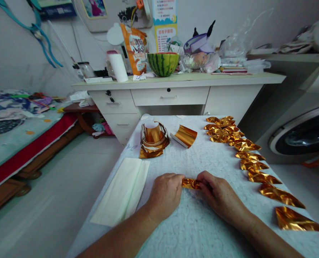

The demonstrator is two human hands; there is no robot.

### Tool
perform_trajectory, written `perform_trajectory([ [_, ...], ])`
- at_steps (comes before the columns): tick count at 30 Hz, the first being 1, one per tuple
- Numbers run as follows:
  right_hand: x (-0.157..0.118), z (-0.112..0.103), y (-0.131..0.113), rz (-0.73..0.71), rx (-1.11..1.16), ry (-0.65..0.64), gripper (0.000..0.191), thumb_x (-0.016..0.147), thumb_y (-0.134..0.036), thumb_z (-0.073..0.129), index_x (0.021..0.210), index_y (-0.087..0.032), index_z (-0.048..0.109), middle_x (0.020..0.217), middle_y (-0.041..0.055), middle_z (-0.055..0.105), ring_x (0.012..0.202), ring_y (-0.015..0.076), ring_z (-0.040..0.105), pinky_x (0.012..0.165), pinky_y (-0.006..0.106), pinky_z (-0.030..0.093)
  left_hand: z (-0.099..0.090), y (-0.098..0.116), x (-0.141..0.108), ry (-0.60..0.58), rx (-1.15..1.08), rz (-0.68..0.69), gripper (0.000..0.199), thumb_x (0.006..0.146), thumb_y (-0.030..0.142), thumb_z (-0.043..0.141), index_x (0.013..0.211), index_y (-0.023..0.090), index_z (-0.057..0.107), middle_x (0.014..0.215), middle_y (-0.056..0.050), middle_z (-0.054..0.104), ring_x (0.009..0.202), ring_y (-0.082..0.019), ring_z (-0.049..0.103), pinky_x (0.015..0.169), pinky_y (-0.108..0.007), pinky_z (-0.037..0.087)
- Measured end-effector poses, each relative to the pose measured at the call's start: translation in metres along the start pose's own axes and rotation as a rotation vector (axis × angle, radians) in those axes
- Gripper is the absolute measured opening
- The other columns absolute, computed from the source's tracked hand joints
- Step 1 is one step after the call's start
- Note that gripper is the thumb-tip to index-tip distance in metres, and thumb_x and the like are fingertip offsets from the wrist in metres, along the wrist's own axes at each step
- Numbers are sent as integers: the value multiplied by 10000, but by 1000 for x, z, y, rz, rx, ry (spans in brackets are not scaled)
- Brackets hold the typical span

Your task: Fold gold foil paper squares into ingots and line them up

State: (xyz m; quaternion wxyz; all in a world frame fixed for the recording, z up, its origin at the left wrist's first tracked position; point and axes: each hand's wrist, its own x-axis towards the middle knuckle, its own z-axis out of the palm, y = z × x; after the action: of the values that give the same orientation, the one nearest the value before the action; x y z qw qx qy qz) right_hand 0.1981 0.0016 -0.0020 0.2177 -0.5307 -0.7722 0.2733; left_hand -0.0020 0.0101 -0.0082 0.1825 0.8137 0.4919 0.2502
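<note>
A small piece of folded gold foil paper (191, 184) is stretched between my two hands, just above or on the cloth-covered table. My left hand (168, 193) pinches its left end, and my right hand (217, 193) pinches the right end; the fingertips partly hide both ends. Beyond them stands a loose roll of gold foil sheets (153, 136), with a single curled gold sheet (186, 136) beside it. Along the table's right side lies a row of several folded gold foil pieces (252, 164). A stack of pale paper (121, 191) rests left of my left hand.
A white desk (172, 95) stands past the table's far edge, bearing a cut watermelon (163, 64), an orange snack pouch (135, 50) and a paper roll (118, 67). A washing machine (300, 122) is on the right, a bed (27, 132) on the left.
</note>
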Motion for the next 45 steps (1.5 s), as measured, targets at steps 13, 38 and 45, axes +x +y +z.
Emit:
perform_trajectory([
  [13, 2, 0, 0, 21, -13, 3, 140, 898, -209, 404, 854, -220, 536, 687, -12, 636, 602, 159, 586, 557, 249, 353, 2, 1, -1, -25, -9, 27, 313, 899, 104, 432, 1081, 169, 678, 957, -68, 738, 870, -217, 684, 795, -346, 524],
  [38, 1, -4, 2, 47, 306, 55, 100, 951, -317, 438, 905, -233, 469, 606, -63, 490, 534, 124, 453, 508, 234, 314, -12, 6, 0, -18, -216, -47, 192, 941, 210, 395, 1027, 212, 567, 727, 32, 623, 661, -141, 604, 623, -241, 422],
  [45, 0, -17, 8, 50, 595, -121, 248, 928, -464, 514, 907, -219, 553, 719, -23, 532, 632, 126, 476, 572, 235, 379, -10, -2, 5, -107, -656, -252, 250, 942, 345, 430, 812, 180, 566, 628, 30, 578, 565, -106, 506, 544, -209, 358],
])
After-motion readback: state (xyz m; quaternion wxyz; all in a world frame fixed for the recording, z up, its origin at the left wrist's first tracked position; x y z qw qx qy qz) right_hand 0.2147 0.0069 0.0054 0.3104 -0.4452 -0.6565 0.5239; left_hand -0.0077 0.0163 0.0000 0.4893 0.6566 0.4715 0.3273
